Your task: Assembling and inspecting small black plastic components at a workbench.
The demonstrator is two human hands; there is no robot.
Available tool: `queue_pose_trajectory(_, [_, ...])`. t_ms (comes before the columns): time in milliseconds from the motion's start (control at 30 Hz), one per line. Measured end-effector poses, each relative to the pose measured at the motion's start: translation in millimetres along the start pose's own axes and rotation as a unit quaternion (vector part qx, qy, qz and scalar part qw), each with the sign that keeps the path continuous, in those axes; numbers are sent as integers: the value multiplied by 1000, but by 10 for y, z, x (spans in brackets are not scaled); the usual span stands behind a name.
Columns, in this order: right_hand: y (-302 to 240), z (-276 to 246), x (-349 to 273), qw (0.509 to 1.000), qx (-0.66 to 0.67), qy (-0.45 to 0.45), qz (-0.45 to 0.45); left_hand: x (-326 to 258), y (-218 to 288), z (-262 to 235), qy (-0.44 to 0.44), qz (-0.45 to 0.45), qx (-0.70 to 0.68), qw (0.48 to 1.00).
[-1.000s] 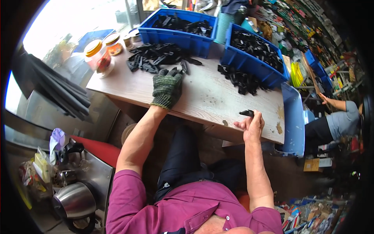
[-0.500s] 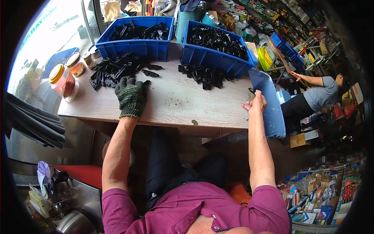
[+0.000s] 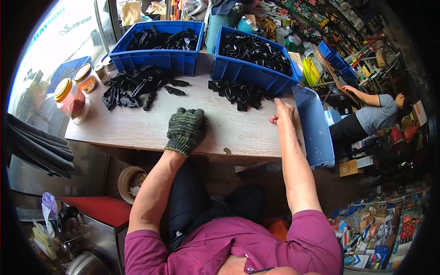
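My left hand (image 3: 186, 130), in a dark green knitted glove, is over the table's middle. Its fingers are curled under, and anything inside them is hidden. Beyond it to the left lies a heap of flat black pieces (image 3: 133, 87) with pale print, a few loose ones beside it. My bare right hand (image 3: 284, 112) is at the near right edge of a second pile of small black pieces (image 3: 238, 94). Its fingers are drawn together, the index reaching toward the pile; what they hold, if anything, I cannot make out.
Two blue crates (image 3: 156, 59) full of black pieces stand at the back. A light blue bin (image 3: 316, 133) hangs at the table's right edge. Lidded jars (image 3: 71, 98) stand at the left. A person (image 3: 378, 112) is at the far right; a bucket (image 3: 130, 183) sits below.
My left hand has moved right and nearer, away from the left heap. My right hand has shifted left from the light blue bin to the right pile; the small dark piece at its fingertips no longer shows.
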State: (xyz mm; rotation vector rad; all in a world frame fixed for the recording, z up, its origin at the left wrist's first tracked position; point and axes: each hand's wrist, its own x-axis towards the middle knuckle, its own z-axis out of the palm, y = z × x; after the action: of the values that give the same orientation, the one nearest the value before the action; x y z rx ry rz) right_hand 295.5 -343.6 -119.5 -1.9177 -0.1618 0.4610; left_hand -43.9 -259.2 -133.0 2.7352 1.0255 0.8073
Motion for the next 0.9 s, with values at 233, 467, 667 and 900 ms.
queue_pose_trajectory(233, [-112,171,130,997,-75,25,-1,13,56,84,35,-1,-56,998])
queue_pose_trajectory(467, [-44,55,98,996,-64,-61,2,86,97,25,149,8,20,989])
queue_pose_trajectory(667, [-40,-115,-256,983,-62,-162,52,59,52,101,46,11,-5,999])
queue_pose_trajectory(900, [5,-198,-283,989,-45,-139,16,74,88,81,56,17,-15,998])
